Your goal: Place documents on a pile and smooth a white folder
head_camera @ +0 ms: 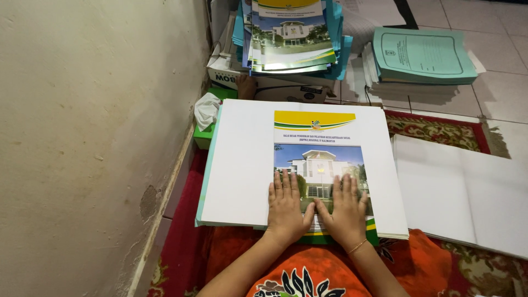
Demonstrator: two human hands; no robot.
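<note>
We are sitting on a red rug [181, 242] beside a pale wall [82, 137] on the left. We are resting a big white sheet stack [242, 165] across our lap, and a printed cover [319, 165] with a building photo is lying on top of it. Another white stack [462, 192] is lying to the right. A pile of covers [291, 38] and a teal folder pile [421, 55] are sitting far off. We are pressing our left hand [286, 206] and right hand [347, 209] flat on the cover's near edge, thumbs touching, both grips released.
</note>
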